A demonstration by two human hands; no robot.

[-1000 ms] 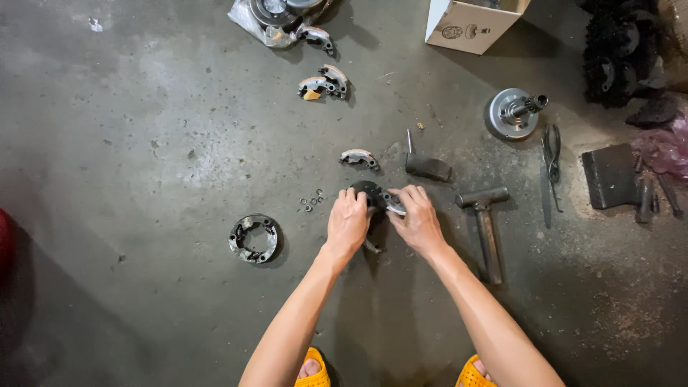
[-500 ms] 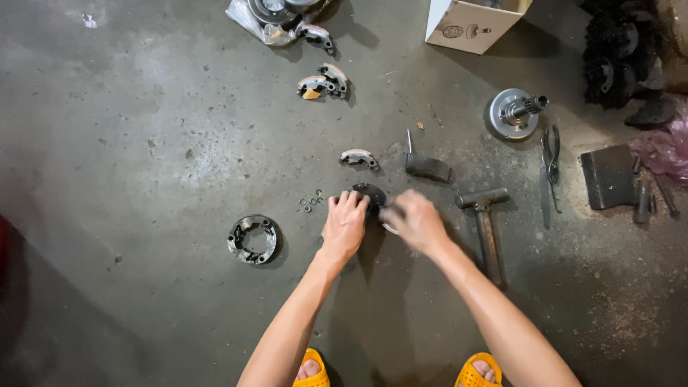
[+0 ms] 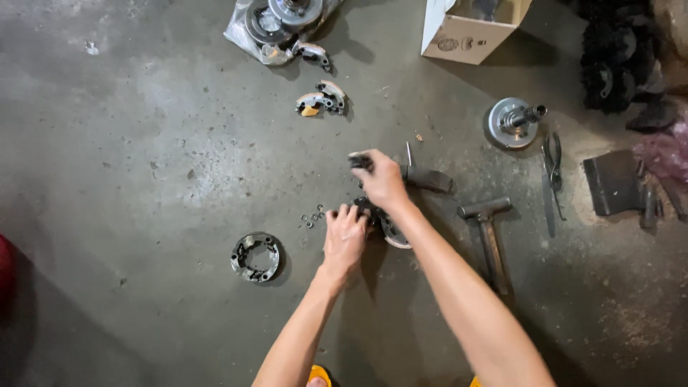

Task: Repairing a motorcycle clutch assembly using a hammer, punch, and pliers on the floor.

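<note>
My left hand [image 3: 344, 235] rests on the concrete floor and grips a dark round metal part [image 3: 383, 223] from its left side. My right hand [image 3: 381, 179] has reached over that part to a small curved metal shoe [image 3: 358, 160], and its fingers are closed on it. Only the shoe's left end shows past my fingertips. A few small washers [image 3: 312, 216] lie just left of my left hand. A dark-handled tool [image 3: 428, 178] lies right behind my right hand.
A toothed ring plate [image 3: 254, 256] lies to the left. Two more curved shoes [image 3: 321, 100] and a plastic bag of parts [image 3: 276, 21] lie farther off. A cardboard box [image 3: 462, 32], a drum with a shaft [image 3: 512, 122], pliers [image 3: 552, 172] and a hammer [image 3: 489, 233] lie to the right.
My right hand left the round part and moved away from me to the curved shoe, closing on it. My left hand stayed on the round part.
</note>
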